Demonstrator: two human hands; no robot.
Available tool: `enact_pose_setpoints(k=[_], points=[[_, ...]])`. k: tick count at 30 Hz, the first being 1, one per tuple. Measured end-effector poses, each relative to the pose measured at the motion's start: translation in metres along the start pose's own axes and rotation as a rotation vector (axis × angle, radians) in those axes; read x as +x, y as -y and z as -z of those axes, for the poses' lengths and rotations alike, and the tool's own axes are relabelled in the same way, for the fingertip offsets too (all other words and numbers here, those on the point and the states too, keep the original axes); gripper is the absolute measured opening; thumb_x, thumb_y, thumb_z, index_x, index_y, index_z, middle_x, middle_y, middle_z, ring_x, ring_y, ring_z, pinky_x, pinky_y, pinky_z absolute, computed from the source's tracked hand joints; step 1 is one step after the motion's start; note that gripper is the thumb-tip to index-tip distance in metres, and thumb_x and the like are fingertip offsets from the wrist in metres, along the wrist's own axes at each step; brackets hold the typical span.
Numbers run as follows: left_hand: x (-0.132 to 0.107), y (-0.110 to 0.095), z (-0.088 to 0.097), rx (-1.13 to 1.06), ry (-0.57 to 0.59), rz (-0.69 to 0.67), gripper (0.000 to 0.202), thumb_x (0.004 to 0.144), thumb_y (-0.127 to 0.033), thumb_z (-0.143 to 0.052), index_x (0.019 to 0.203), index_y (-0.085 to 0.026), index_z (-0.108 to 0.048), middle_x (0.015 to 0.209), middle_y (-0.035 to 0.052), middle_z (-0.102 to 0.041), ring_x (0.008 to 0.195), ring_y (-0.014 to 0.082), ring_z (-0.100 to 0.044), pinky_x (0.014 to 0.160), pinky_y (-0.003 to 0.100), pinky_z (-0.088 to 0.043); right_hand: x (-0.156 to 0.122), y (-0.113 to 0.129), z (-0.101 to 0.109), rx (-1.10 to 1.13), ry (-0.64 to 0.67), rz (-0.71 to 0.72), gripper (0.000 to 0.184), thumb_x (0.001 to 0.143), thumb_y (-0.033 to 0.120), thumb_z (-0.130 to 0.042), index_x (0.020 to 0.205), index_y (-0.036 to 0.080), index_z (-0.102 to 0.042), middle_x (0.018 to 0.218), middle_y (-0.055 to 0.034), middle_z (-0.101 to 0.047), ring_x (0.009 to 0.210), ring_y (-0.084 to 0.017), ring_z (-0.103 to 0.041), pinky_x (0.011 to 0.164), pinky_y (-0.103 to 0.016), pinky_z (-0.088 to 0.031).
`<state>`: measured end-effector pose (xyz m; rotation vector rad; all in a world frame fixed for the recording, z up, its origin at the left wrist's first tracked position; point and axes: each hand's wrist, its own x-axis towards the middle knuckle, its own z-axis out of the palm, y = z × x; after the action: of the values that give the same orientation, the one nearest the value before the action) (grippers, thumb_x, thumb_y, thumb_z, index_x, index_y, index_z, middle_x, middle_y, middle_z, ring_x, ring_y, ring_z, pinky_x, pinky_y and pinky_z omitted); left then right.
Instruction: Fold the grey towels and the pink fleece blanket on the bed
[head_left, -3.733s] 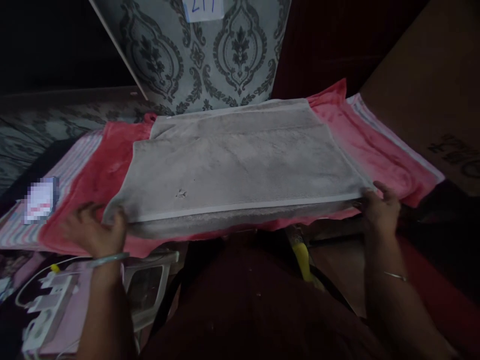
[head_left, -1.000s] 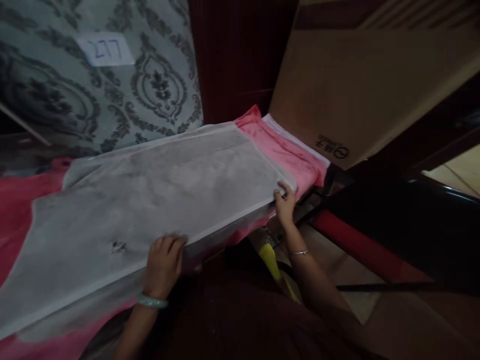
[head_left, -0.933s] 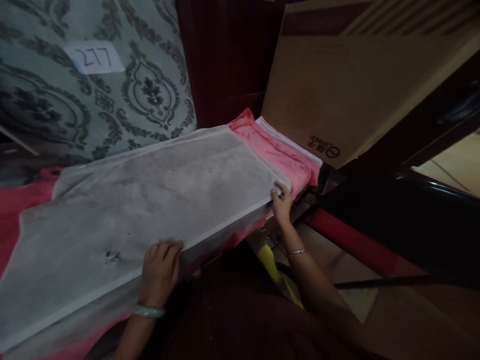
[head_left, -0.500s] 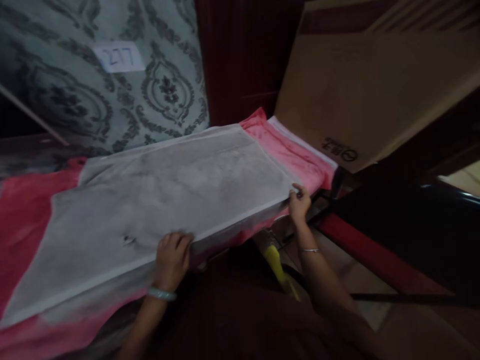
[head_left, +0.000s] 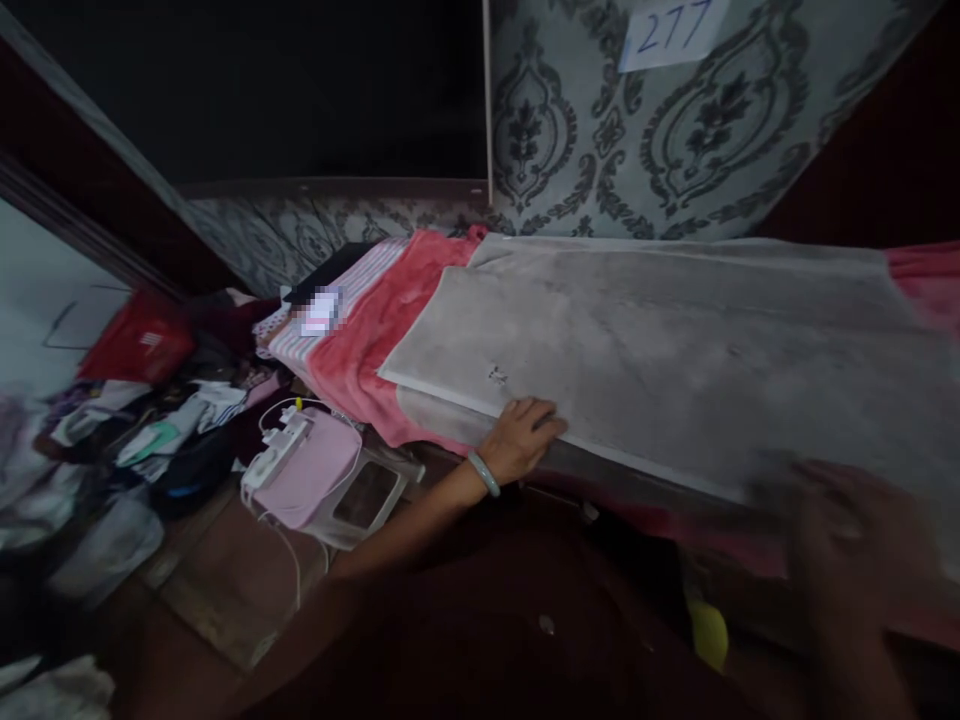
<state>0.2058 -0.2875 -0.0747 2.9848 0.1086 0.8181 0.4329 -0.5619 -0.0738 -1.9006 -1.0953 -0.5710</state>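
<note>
A long grey cloth (head_left: 660, 330) with a pale front border lies spread over a pink-red cloth (head_left: 382, 320) on a long narrow surface. A small dark-and-white mark shows on the grey cloth near its left end. My left hand (head_left: 525, 437), with a pale bangle at the wrist, rests on the front edge of the grey cloth, fingers loosely bent and lying on top. Farther right, my right hand (head_left: 855, 530) is at the same front edge, smeared by motion, so its fingers cannot be made out.
A striped cloth (head_left: 300, 345) lies at the surface's left end. Below it, a stool (head_left: 352, 515) carries a pink case (head_left: 330, 470) and a white power strip (head_left: 277, 455). Piled clothes and a red bag (head_left: 139, 340) lie at left. A dark screen (head_left: 337, 90) hangs behind.
The view has swung left, bringing the screen, stool and clothes pile into sight. My right hand has left the cloth's right front corner, where its fingers were pinched; my left stays on the front edge.
</note>
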Motion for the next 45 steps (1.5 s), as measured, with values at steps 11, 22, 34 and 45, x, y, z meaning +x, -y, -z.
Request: enact_pose_setpoints(k=[11, 22, 34, 45], points=[[-0.066, 0.089, 0.061, 0.010, -0.046, 0.270, 0.028, 0.095, -0.037, -0.050, 0.107, -0.017, -0.066, 0.115, 0.0155, -0.065, 0.107, 0.0296, -0.057, 0.089, 0.047, -0.047, 0.009, 0.044, -0.075, 0.120, 0.306, 0.165, 0.025, 0.097, 0.037, -0.053, 0.103, 0.023, -0.073, 0.105, -0.0095, -0.068, 0.095, -0.026, -0.062, 0.083, -0.045, -0.051], [0.014, 0.108, 0.057, 0.133, 0.251, 0.471, 0.067, 0.094, -0.049, -0.051, 0.152, -0.018, -0.042, 0.162, 0.0150, -0.034, 0.150, 0.0363, -0.027, 0.119, 0.058, -0.026, 0.067, 0.021, -0.089, -0.323, 0.495, 0.132, 0.060, 0.099, 0.055, -0.038, 0.149, 0.025, -0.050, 0.154, -0.0126, -0.045, 0.142, -0.039, -0.037, 0.108, -0.065, -0.036], [0.026, 0.142, 0.067, 0.269, 0.450, 0.675, 0.066, 0.098, -0.056, -0.038, 0.153, -0.019, -0.042, 0.164, 0.0184, -0.028, 0.151, 0.0382, -0.025, 0.116, 0.066, -0.025, 0.086, -0.014, -0.093, -0.269, 0.745, 0.117, 0.058, 0.103, 0.050, -0.032, 0.154, 0.026, -0.044, 0.158, -0.0103, -0.039, 0.146, -0.028, -0.037, 0.115, -0.051, -0.036], [0.178, 0.111, -0.038, 0.004, 0.515, 0.062, 0.063, 0.097, -0.043, -0.050, 0.155, -0.022, -0.037, 0.164, 0.0166, -0.029, 0.153, 0.0323, -0.023, 0.120, 0.063, -0.021, 0.158, -0.011, -0.169, -0.217, 0.829, 0.319, 0.059, 0.105, 0.050, -0.032, 0.160, 0.029, -0.031, 0.166, -0.0060, -0.024, 0.153, -0.029, -0.017, 0.120, -0.059, -0.021]])
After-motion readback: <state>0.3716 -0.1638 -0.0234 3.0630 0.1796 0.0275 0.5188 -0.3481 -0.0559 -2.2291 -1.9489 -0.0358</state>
